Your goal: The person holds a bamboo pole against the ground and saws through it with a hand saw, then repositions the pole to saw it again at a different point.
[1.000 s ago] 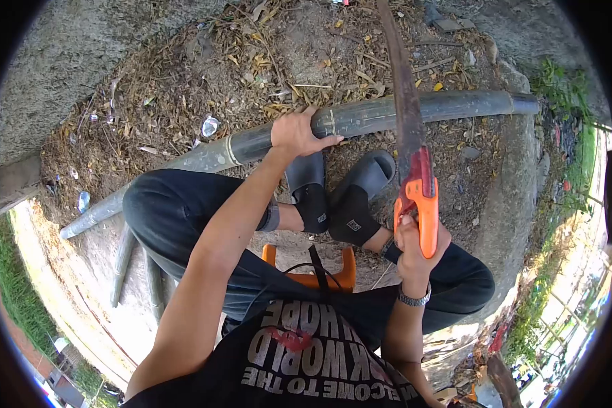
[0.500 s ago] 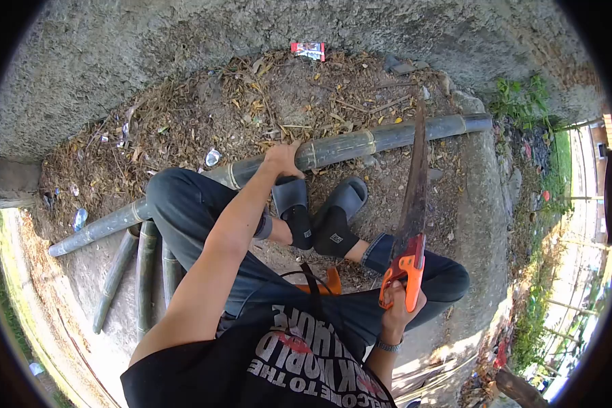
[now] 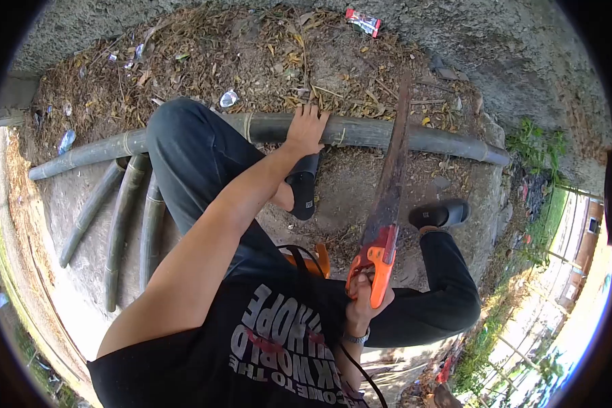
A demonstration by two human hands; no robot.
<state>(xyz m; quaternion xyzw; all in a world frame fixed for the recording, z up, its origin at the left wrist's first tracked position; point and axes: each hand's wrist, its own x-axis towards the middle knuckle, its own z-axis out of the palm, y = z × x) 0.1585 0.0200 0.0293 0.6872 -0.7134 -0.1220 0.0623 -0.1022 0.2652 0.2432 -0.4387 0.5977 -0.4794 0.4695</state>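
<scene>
A long dark bamboo pole (image 3: 428,139) lies across the ground in front of me. My left hand (image 3: 304,129) grips it from above near its middle. My right hand (image 3: 362,302) is closed around the orange handle of a rusty hand saw (image 3: 387,197); the blade points away from me and its tip reaches over the pole, right of my left hand. I am sitting on an orange stool (image 3: 307,258), one sandaled foot (image 3: 303,183) just below the pole, the other foot (image 3: 438,214) out to the right.
Three shorter bamboo pieces (image 3: 122,217) lie side by side on the concrete at the left. Dry leaves and litter cover the soil (image 3: 251,54) behind the pole, with a red wrapper (image 3: 364,20) at the top. Grass and a fence run along the right.
My view has swung left and closer. My right foot has stepped out to the right. The saw has come lower, its blade now lying across the pole. My left hand stays on the pole.
</scene>
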